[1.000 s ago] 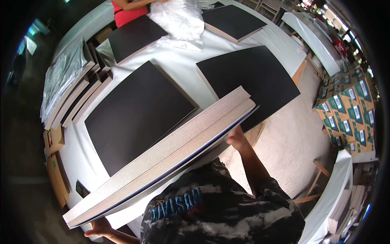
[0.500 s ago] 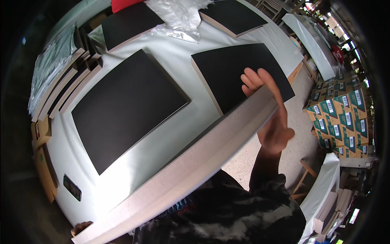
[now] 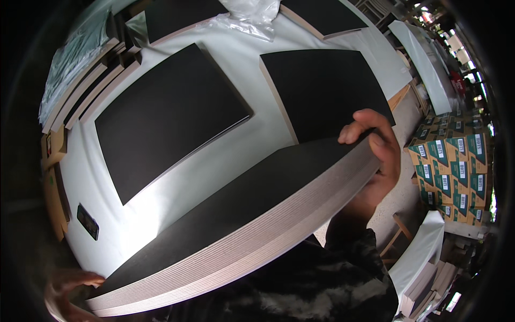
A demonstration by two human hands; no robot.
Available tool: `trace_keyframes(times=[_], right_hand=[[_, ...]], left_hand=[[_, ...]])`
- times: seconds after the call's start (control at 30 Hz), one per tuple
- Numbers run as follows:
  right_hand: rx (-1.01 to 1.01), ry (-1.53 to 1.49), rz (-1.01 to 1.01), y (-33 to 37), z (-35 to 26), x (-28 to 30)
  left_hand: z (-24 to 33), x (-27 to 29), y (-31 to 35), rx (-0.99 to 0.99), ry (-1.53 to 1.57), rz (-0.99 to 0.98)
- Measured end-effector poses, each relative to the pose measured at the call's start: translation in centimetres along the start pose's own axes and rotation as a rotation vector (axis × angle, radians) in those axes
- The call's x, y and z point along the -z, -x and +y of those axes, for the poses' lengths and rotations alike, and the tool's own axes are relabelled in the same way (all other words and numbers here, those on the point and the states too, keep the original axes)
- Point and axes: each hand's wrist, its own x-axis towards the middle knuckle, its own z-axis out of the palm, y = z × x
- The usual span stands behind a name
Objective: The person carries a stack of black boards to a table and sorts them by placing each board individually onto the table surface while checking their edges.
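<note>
A thick stack of sheets [image 3: 230, 198] with a black top face and pale, layered edges slants across the lower middle, close to my body. My right hand [image 3: 385, 155] grips its right end, fingers curled over the top corner and thumb at the layered edge. At the lower left my left hand [image 3: 67, 295] is curved round the other end, its fingertips on the black top and part of it hidden. Beyond the stack, a similar black-topped stack [image 3: 171, 123] lies on the white-covered table [image 3: 214, 145]. Another black stack [image 3: 327, 91] lies farther right, behind my right hand.
A dark phone [image 3: 88, 221] lies at the table's left side. Plastic-wrapped stacks [image 3: 80, 70] stand at the far left. Crumpled clear plastic [image 3: 249, 19] lies at the back between more black stacks. Printed cartons [image 3: 450, 172] are piled on the right, near another white-covered table [image 3: 421, 268].
The held stack has tilted, so more of its black top shows. My right hand has shifted right and down, curling onto the corner. More of my left hand shows.
</note>
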Motion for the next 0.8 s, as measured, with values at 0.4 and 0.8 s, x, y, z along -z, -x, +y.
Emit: trace_keyframes(times=[0.4, 0.8], right_hand=[[0.281, 0.068, 0.069, 1.8, 1.8, 1.8], [0.314, -0.003, 0.009, 4.5, 2.0, 1.5]], left_hand=[[18.1, -13.4, -19.9, -0.798, -0.411, -0.254], [17.2, -13.3, -20.9, -0.929, -0.326, -0.238]])
